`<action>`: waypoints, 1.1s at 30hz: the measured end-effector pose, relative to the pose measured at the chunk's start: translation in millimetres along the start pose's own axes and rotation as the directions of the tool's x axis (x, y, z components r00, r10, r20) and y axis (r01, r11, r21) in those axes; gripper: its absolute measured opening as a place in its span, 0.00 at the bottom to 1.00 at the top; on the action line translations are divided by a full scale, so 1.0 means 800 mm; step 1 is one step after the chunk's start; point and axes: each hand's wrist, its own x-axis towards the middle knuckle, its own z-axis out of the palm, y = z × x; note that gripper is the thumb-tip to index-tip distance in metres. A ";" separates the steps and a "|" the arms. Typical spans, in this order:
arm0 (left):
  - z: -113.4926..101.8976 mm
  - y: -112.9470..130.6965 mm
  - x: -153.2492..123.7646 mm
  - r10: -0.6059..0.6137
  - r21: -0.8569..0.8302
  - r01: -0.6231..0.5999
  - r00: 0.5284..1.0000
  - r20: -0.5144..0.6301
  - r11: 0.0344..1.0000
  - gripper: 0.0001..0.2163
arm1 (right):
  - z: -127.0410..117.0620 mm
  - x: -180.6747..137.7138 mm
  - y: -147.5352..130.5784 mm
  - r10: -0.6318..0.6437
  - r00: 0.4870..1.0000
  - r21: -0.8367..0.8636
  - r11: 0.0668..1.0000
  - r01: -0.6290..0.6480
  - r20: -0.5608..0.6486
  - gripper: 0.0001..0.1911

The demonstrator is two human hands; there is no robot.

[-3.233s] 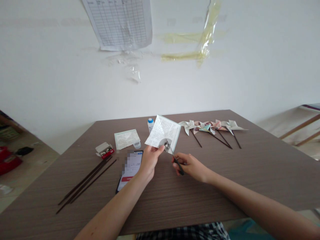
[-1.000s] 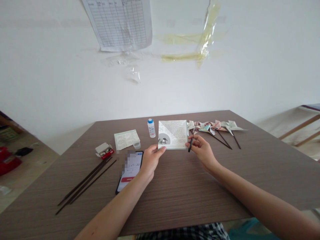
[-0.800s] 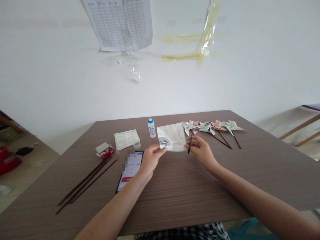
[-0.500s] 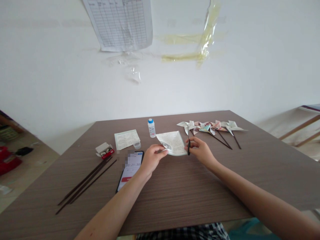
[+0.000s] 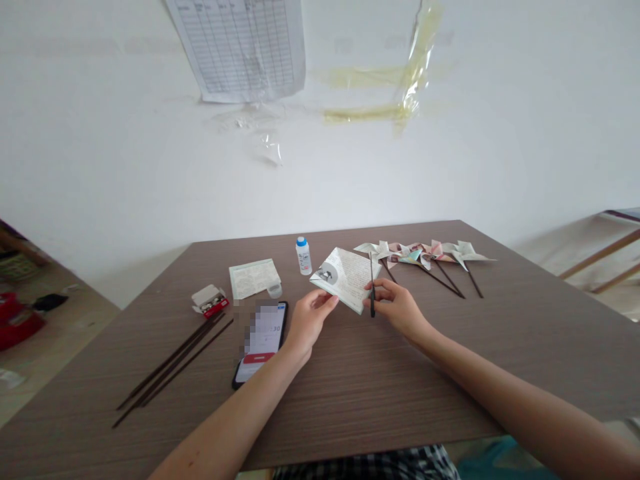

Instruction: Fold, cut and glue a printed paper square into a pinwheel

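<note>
Left hand (image 5: pixel 307 319): thumb and fingers pinched together on the near-left corner of the printed paper (image 5: pixel 345 277). The corner grip leaves the face of the sheet uncovered.

Right hand (image 5: pixel 397 308): closed around the scissors (image 5: pixel 371 293), which stand nearly upright with the tips pointing to the far side, seemingly parked in the palm. The fingertips of this hand also nip the paper's right edge. The blades look closed, though they are too thin to tell for sure.

Printed paper: held just above the desk (image 5: pixel 350 400) at centre, tilted with one corner raised toward the far side. The two hands support it from opposite sides, which appears to keep it taut.

Surroundings:
- A phone (image 5: pixel 263 337) lies face up just left of the left hand, its screen toward the person.
- A bundle of dark sticks (image 5: pixel 173 360) lies on the near left.
- A small open box (image 5: pixel 210 300) and a folded sheet (image 5: pixel 253 278) lie beyond the phone.
- A white bottle with a blue cap (image 5: pixel 303 255) stands upright just beyond the paper.
- Several finished paper pinwheels (image 5: pixel 425 255) on sticks lie in a row on the far right, apart from the loose materials.
</note>
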 end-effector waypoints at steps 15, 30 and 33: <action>0.010 -0.006 -0.009 -0.039 0.004 0.039 0.999 0.023 0.999 0.08 | 0.020 -0.014 -0.003 -0.095 0.995 -0.040 0.995 0.093 -0.039 0.19; 0.002 -0.002 -0.001 0.025 -0.004 -0.025 0.992 -0.123 1.000 0.14 | 0.020 -0.017 0.001 0.004 0.994 0.043 0.999 -0.009 0.107 0.23; -0.004 0.002 0.002 0.037 -0.001 -0.038 0.983 -0.182 0.999 0.15 | 0.021 -0.021 -0.001 0.028 0.987 0.038 0.999 -0.035 0.157 0.24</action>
